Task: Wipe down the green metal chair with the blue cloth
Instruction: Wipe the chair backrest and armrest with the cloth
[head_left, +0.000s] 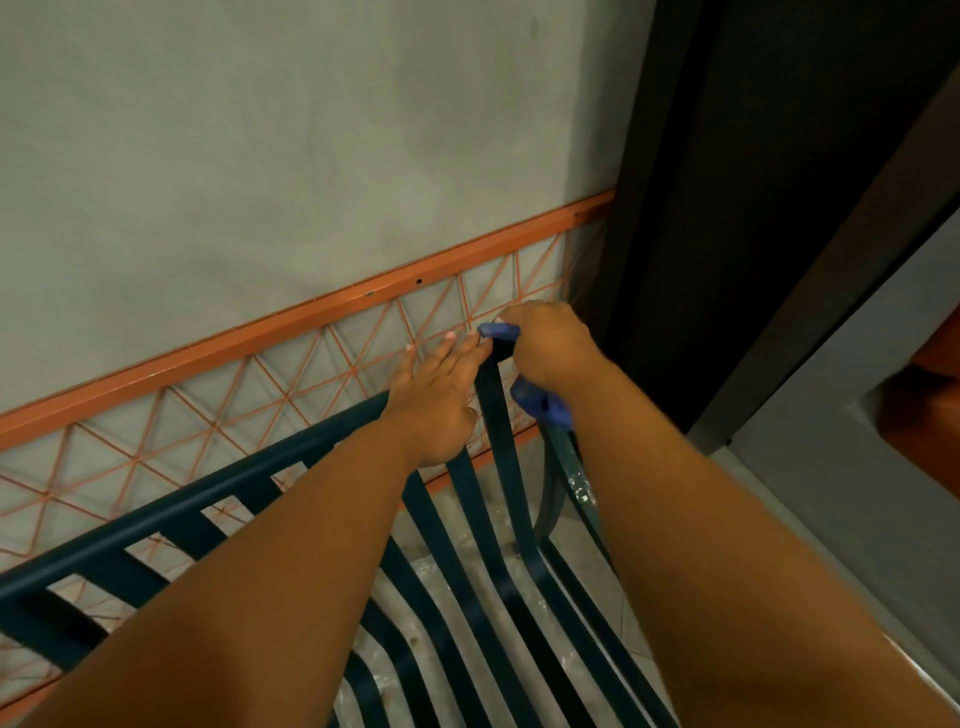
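The dark green metal chair (467, 561) fills the lower half of the view, its flat slats running up from the seat to a top rail. My right hand (550, 345) is closed around the blue cloth (543, 402) at the top right corner of the backrest. Parts of the cloth stick out above and below my fist. My left hand (434, 400) rests flat on the top rail just left of it, fingers stretched out and touching the cloth's upper edge. Both forearms hide much of the slats.
An orange metal rail with a wire lattice (291, 332) runs along the grey wall (260, 156) right behind the chair. A dark door frame (727, 208) stands to the right. Speckled concrete floor (779, 519) shows under and beside the seat.
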